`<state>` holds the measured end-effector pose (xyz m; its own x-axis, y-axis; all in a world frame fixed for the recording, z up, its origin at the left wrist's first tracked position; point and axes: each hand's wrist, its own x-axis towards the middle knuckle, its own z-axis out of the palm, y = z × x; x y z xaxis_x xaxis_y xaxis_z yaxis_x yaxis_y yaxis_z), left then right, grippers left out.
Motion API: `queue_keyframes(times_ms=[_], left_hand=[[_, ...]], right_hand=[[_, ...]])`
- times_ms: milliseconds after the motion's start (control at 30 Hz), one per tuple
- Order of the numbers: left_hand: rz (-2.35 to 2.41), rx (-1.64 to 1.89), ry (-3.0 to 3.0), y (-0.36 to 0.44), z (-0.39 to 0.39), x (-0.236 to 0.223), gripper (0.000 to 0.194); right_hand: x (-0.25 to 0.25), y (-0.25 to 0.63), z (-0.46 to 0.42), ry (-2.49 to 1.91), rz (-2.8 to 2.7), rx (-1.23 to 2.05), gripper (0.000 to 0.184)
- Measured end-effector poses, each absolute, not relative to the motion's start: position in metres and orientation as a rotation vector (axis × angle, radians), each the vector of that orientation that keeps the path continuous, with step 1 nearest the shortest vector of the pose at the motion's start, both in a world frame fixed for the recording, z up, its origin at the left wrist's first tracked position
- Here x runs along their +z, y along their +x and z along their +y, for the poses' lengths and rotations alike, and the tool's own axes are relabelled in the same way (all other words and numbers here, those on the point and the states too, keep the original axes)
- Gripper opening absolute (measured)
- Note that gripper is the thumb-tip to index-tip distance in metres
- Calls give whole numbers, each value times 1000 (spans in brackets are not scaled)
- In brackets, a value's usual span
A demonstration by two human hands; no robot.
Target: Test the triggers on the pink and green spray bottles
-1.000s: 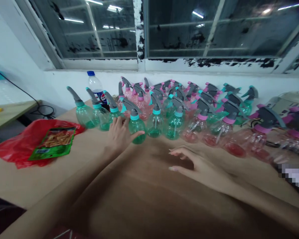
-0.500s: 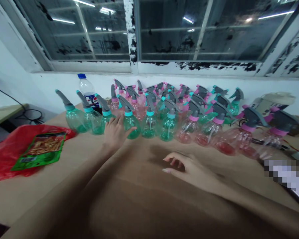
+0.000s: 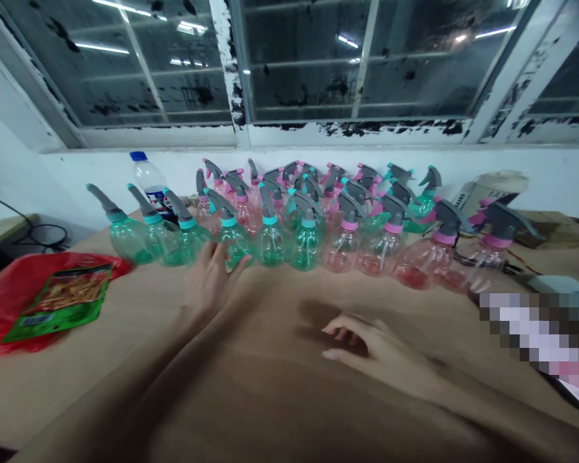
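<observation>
Spray bottles with grey trigger heads stand in rows along the wall. In the front row, clear green ones with turquoise collars are at the left, and clear pink ones with pink collars at the right. My left hand (image 3: pixel 212 276), slightly blurred, is in front of a green spray bottle (image 3: pixel 236 249), thumb spread from the fingers. Its fingertips overlap that bottle's lower left side; whether they touch it I cannot tell. Above the bare table, my right hand (image 3: pixel 361 341) is loosely curved, a gap between thumb and fingers and nothing in it. The nearest pink spray bottle (image 3: pixel 340 251) stands beyond it.
A red plastic bag (image 3: pixel 4 283) with a green snack packet (image 3: pixel 62 302) on it lies at the left. Behind the left bottles stands a blue-capped drink bottle (image 3: pixel 147 177). A pale container (image 3: pixel 495 193), cables and a pixelated object (image 3: pixel 535 341) are at the right.
The view has shifted, so the bottles appear further left. My left hand has drawn back slightly from the green spray bottle's neck. My right hand has moved a little right and nearer me.
</observation>
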<state>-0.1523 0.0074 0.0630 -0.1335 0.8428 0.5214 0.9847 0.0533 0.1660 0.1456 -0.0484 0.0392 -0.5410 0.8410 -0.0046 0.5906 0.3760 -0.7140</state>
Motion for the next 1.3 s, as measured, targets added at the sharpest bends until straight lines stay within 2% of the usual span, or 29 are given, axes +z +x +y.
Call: queue_keyframes(times_ms=[67,200,267,667,867,1000,1100,1200,1300], left_hand=[[-2181,-628,-1901,-137,14,69,52],[-2296,-495,-1843,-110,45,81,73],[-2324,-441,-1814,-102,59,84,78],[-2139,-217,-1868,-96,49,105,54],[-2083,-98,-1938,-92,16,110,54],[-2070,-29,-2093,-70,-23,106,62],[-2018,-4,-2261,-36,-46,102,69],[-1890,50,-2448,3,-58,97,76],[-1684,-57,-2618,33,-60,88,65]], right_hand=[[38,151,-51,-1249,-2264,1005,25],[31,170,-59,-1222,-2246,1021,23],[28,183,-66,-1236,-2233,1020,23],[25,240,-84,-1309,-2122,964,19],[34,238,-83,-1253,-2150,974,19],[43,239,-76,-1300,-2122,909,23],[49,238,-69,-1329,-2085,813,37],[54,233,-63,-1302,-2064,730,67],[58,226,-59,-1255,-1998,689,89]])
